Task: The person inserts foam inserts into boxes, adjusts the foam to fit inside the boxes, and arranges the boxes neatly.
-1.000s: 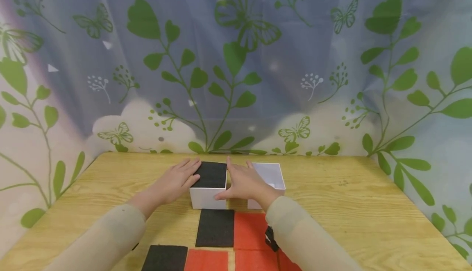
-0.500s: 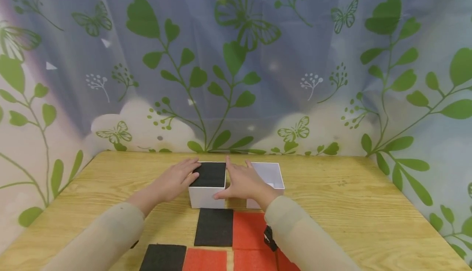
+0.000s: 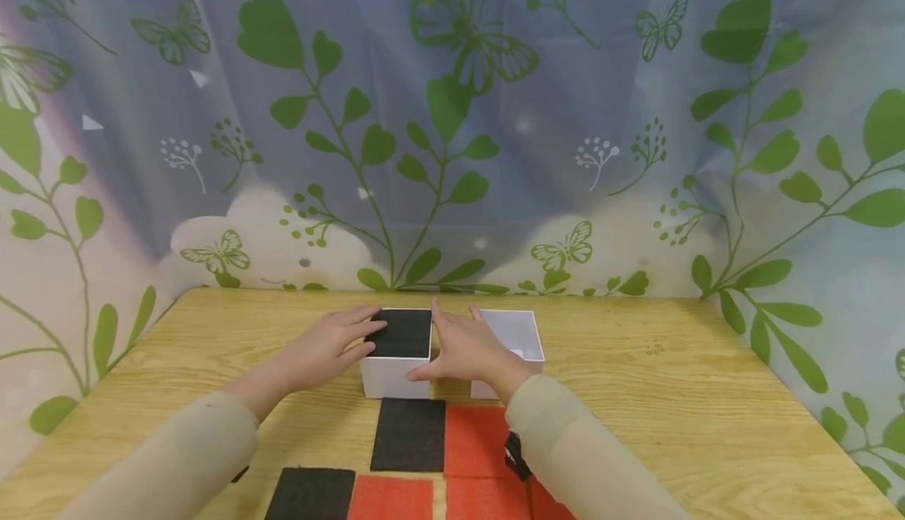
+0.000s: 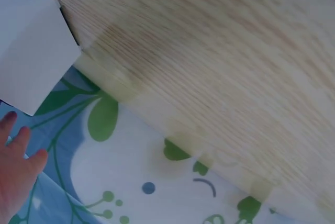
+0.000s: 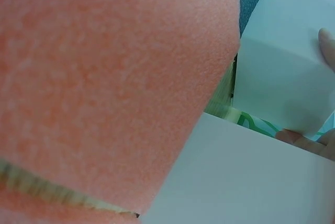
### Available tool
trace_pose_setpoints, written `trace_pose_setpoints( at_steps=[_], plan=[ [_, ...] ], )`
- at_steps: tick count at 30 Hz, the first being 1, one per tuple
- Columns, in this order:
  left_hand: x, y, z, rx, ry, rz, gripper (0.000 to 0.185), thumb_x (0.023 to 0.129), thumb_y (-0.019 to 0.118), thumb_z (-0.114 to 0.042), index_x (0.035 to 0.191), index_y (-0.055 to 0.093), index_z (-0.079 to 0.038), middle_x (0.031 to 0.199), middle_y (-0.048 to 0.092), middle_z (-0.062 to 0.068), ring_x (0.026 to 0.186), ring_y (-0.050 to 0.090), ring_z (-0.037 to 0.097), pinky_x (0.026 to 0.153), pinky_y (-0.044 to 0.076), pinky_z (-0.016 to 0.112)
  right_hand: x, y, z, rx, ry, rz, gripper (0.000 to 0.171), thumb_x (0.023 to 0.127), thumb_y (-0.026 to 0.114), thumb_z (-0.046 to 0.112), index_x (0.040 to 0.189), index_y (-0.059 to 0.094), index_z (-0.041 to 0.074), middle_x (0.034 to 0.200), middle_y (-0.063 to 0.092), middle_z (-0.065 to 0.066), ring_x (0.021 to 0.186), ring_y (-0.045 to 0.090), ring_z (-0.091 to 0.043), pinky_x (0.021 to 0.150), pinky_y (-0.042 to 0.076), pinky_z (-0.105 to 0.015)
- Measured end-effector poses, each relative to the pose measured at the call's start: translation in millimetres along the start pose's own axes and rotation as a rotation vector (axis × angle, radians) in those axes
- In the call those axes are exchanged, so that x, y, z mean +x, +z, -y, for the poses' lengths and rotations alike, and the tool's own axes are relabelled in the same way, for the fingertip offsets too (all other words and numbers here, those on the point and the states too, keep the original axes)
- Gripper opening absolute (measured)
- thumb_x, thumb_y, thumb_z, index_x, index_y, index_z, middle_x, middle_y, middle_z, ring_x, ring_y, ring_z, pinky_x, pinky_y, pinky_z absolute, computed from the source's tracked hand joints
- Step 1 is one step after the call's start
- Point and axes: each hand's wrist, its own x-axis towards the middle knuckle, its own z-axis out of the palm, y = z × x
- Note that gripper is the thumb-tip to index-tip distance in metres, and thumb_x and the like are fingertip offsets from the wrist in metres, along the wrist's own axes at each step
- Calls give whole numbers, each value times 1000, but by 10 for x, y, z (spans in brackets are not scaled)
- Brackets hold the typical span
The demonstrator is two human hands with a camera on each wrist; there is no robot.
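A white square box (image 3: 396, 379) stands near the table's back, a black square sheet (image 3: 404, 333) level with its top rim. My left hand (image 3: 318, 353) reaches over the box's left edge, fingers extended with tips over the black sheet. My right hand (image 3: 470, 347) lies along the right side, its forefinger by the far corner and thumb by the front corner. Behind that hand is a second white box (image 3: 512, 326), open at the top and partly hidden. In the left wrist view the fingers (image 4: 20, 148) are just off the white box (image 4: 36, 46).
Flat red squares (image 3: 475, 441) and black squares (image 3: 408, 435) lie on the wooden table (image 3: 636, 418) in front of the boxes. One red square (image 5: 115, 77) fills much of the right wrist view. A patterned curtain (image 3: 452, 190) hangs behind the table's back edge.
My left hand has drawn slightly left, its fingers now more spread apart over the black sheet. The right hand keeps its place beside the box.
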Motion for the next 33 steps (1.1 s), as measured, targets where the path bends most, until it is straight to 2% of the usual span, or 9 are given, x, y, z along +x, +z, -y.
trace_pose_setpoints(
  at_steps=[3, 8, 16, 22, 27, 33],
  plan=[
    [-23, -10, 22, -34, 1, 7, 41, 96, 53, -21, 131, 52, 0, 140, 40, 21, 128, 36, 41, 101, 31, 55, 4, 2, 4, 5, 6, 4, 121, 69, 61, 73, 149, 7, 2, 145, 37, -6, 127, 42, -22, 111, 4, -52],
    [9, -27, 6, -36, -27, 17, 42, 94, 56, -21, 131, 53, -2, 140, 40, 22, 127, 37, 41, 100, 32, 56, -2, -13, 12, 4, 6, 8, 120, 69, 61, 73, 149, 6, 2, 145, 37, -6, 128, 41, -20, 111, 3, -52],
    [147, -60, -171, 76, -128, 67, 45, 92, 60, -25, 131, 53, -3, 137, 45, 20, 125, 42, 36, 99, 32, 57, -6, -20, 11, 4, 7, 10, 121, 68, 60, 74, 149, 6, 2, 144, 39, -6, 127, 43, -20, 111, 3, -51],
    [217, 23, -329, 162, -112, 94, 43, 95, 54, -27, 131, 54, -3, 137, 47, 14, 127, 43, 30, 100, 31, 58, -20, -14, 20, 10, 6, 16, 120, 69, 61, 73, 149, 7, 2, 145, 37, -5, 128, 42, -18, 111, 3, -52],
    [269, 79, -394, 154, -95, 109, 43, 97, 51, -28, 132, 53, -4, 138, 46, 13, 128, 41, 27, 100, 31, 57, -31, -4, 20, 17, 10, 13, 120, 69, 61, 73, 149, 6, 3, 146, 36, -5, 129, 40, -21, 111, 2, -52],
    [309, 95, -403, 129, -124, 120, 48, 99, 45, -34, 136, 48, -4, 141, 42, 14, 131, 37, 26, 102, 30, 56, -27, -15, 26, 12, -8, -1, 118, 70, 60, 73, 149, 7, 3, 148, 31, -6, 132, 36, -18, 110, 4, -53]
  ],
)
